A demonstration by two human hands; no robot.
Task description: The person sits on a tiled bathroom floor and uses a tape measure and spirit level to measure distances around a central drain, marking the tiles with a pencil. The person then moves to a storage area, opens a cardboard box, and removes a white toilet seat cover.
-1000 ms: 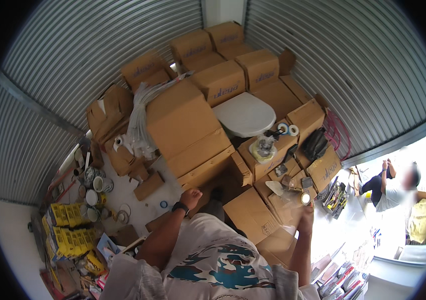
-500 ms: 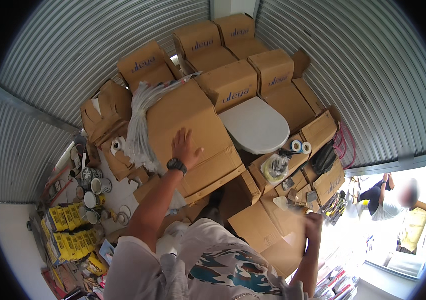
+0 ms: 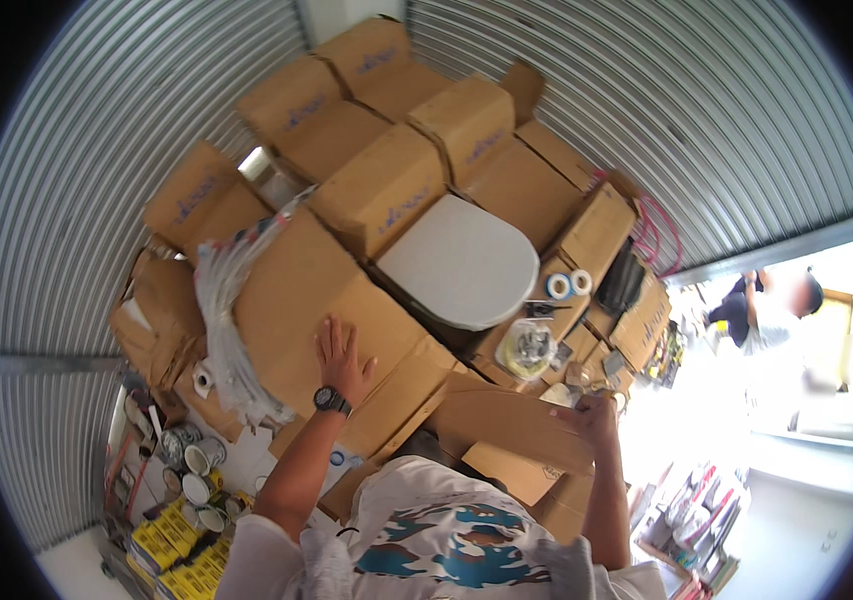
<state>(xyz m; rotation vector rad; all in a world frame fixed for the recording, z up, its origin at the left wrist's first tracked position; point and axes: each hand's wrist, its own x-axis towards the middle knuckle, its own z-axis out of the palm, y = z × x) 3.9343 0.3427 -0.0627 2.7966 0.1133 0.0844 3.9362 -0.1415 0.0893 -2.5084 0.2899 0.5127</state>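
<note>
My left hand [image 3: 344, 366], with a black watch at the wrist, lies flat and fingers spread on top of a large cardboard box [image 3: 287, 290]. On my right side, my right hand [image 3: 592, 417] is closed at the outer end of a raised cardboard flap [image 3: 512, 420]. That flap stands up in front of my body, beside the big box. A small yellowish bit shows by the right fingers, too small to name. Just past the large box, a white toilet seat lid [image 3: 462, 262] rests on cardboard.
More cardboard boxes [image 3: 377, 185] are stacked to the corrugated walls. Clear plastic strips [image 3: 222, 325] drape at left, above paint cans [image 3: 205, 455] and yellow packets [image 3: 172, 540]. Tape rolls [image 3: 569, 285] and a clear bag [image 3: 527, 348] lie at right. Another person [image 3: 769, 310] sits beyond the doorway.
My view has turned, shifting the boxes left in the picture. The cardboard flap by my right hand has come up, and that hand is higher. My left hand stays flat on the box.
</note>
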